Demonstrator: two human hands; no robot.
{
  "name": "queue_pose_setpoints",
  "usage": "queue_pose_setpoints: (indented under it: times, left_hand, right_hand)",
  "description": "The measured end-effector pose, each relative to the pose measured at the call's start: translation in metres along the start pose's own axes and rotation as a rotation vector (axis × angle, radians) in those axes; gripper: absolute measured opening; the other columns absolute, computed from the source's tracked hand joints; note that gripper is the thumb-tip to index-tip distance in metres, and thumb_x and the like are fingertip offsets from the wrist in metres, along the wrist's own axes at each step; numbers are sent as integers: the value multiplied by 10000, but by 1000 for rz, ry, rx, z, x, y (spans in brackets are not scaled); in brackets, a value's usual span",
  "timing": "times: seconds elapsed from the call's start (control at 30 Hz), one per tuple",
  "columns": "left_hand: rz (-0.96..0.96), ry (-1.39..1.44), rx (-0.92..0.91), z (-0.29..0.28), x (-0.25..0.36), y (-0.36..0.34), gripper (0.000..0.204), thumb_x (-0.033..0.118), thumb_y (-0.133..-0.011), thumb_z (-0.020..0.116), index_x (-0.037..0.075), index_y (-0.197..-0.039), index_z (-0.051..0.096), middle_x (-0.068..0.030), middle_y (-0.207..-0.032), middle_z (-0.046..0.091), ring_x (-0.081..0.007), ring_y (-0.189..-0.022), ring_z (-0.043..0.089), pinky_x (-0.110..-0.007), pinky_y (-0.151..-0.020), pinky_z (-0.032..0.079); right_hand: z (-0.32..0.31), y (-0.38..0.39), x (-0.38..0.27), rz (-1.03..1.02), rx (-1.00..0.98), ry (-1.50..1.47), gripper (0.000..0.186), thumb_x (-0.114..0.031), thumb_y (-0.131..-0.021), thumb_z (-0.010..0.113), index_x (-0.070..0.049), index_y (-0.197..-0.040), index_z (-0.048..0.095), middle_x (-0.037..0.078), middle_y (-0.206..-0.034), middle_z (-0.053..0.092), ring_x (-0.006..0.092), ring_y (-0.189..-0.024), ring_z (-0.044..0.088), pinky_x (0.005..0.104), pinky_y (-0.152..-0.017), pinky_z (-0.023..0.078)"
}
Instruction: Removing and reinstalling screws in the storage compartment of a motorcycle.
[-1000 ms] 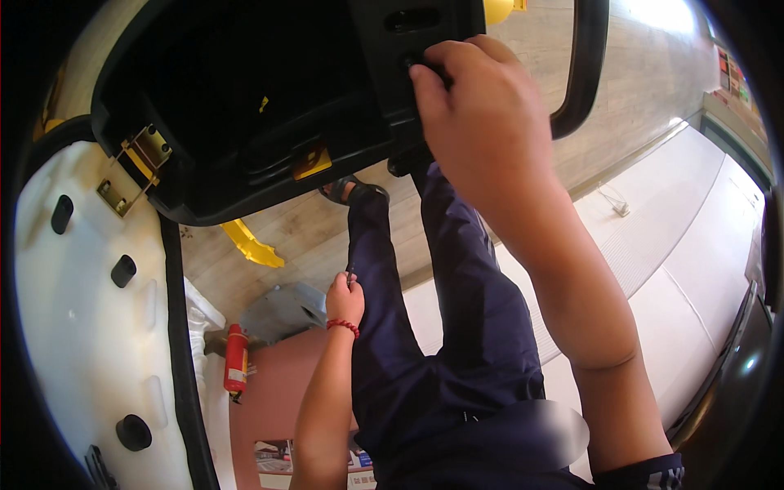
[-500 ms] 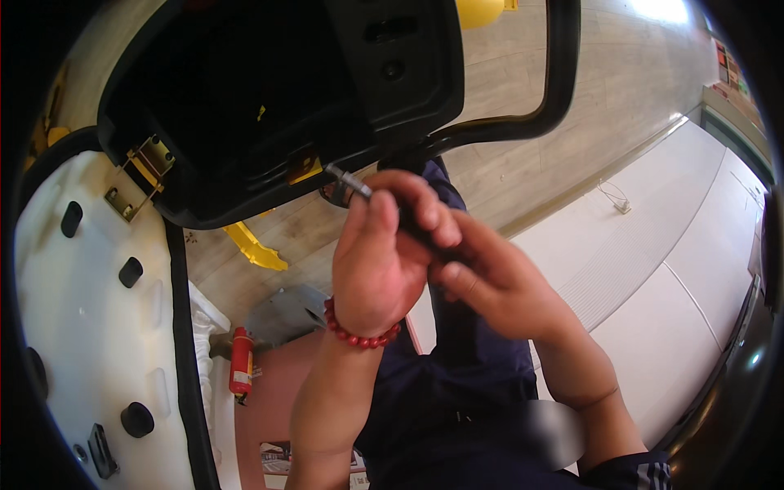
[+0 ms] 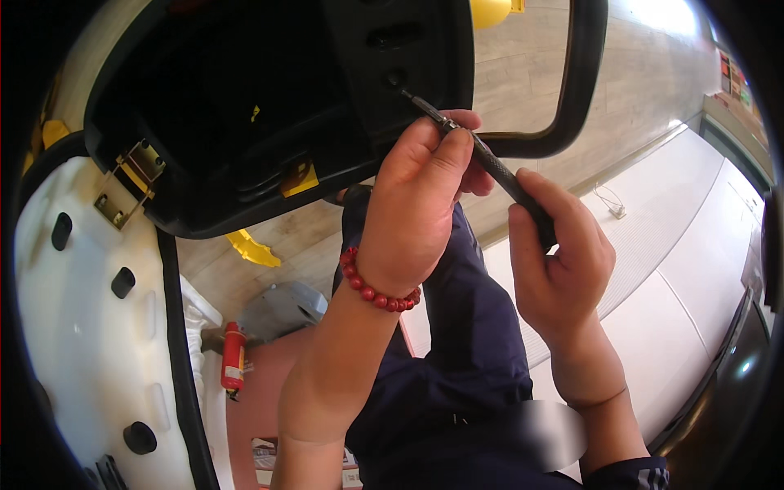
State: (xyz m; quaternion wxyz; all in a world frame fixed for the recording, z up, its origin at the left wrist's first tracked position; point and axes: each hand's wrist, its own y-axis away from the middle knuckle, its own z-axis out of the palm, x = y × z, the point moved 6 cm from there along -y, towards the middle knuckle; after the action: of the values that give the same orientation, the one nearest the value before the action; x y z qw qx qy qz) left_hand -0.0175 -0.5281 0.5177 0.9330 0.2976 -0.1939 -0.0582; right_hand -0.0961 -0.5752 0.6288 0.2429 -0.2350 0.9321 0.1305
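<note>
A screwdriver point(image 3: 502, 173) with a dark knurled handle and a slim metal shaft slants up and left between my hands. My left hand point(image 3: 415, 196), with a red bead bracelet at its wrist, pinches the metal part near the front of the handle. Around the handle's rear end are the fingers and thumb of my right hand point(image 3: 565, 257). The tip lies over a round recess in the black plastic shell point(image 3: 351, 122); I cannot tell whether it touches. A brass-coloured hinge bracket point(image 3: 122, 200) joins this shell to a white panel point(image 3: 90, 327).
A curved black tube point(image 3: 576, 90) arches at the right of the shell. Below, a red fire extinguisher point(image 3: 233, 359) stands beside a grey object point(image 3: 282, 309). A yellow strip point(image 3: 255, 248) lies on the floor. White boards point(image 3: 653, 327) stretch along the right.
Both hands have moved up, and the screwdriver with them, its tip now over the shell's recess. My right hand has drawn apart from the left, back to the handle's end.
</note>
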Motion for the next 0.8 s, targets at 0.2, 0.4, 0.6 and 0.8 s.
queue_pose_setpoints:
  times: [0.2,0.4,0.6,0.8]
  left_hand:
    - [7,54,-4,0,5,-2,285,193,-959,409,-3,-1145,496,-59,-884,599,-127,-815,558,-279,-781,453]
    - [-7,119,3,-2,6,-4,290,202,-955,422,-4,-1144,495,-58,-891,602,-129,-820,562,-280,-788,450]
    - [-11,243,-26,-4,3,-5,291,201,-950,432,-8,-1139,504,-72,-913,616,-146,-836,573,-285,-792,454]
    - [-51,495,-4,11,5,-9,249,193,-941,463,14,-1099,533,-98,-944,630,-155,-837,586,-274,-770,464]
  right_hand:
    - [3,-8,-5,-69,8,-25,256,62,-707,630,18,-957,603,113,-733,622,209,-572,578,271,-519,445]
    - [7,-13,-5,-61,-14,-3,263,62,-701,634,13,-958,606,105,-705,612,210,-544,563,279,-503,435]
    - [2,-23,-17,-195,-55,112,265,55,-695,632,7,-954,611,88,-645,584,214,-489,527,286,-465,413]
    - [-4,-39,-34,-144,-206,203,242,14,-739,623,5,-981,623,93,-645,585,158,-542,570,252,-524,435]
